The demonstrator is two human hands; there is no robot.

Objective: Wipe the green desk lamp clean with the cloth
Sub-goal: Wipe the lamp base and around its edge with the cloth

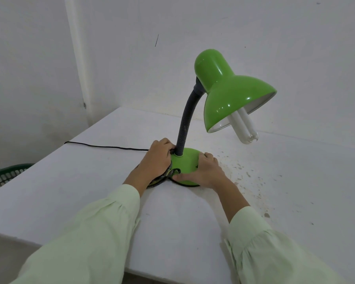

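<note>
head view: the glossy green desk lamp (228, 93) stands on the white table (86, 193), its round base between both hands. the left hand (155, 158) grips the dark patterned cloth (162, 178) with curled fingers at the foot of its black neck; the right hand (205, 171) lies flat on the base, fingers straight. my worry — a hard rub may tip the heavy shade, so the bare white tube bulb (244, 130) hits the table.

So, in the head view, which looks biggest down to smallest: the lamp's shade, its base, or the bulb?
1. shade
2. base, though partly covered
3. bulb, only its lower part showing
</note>
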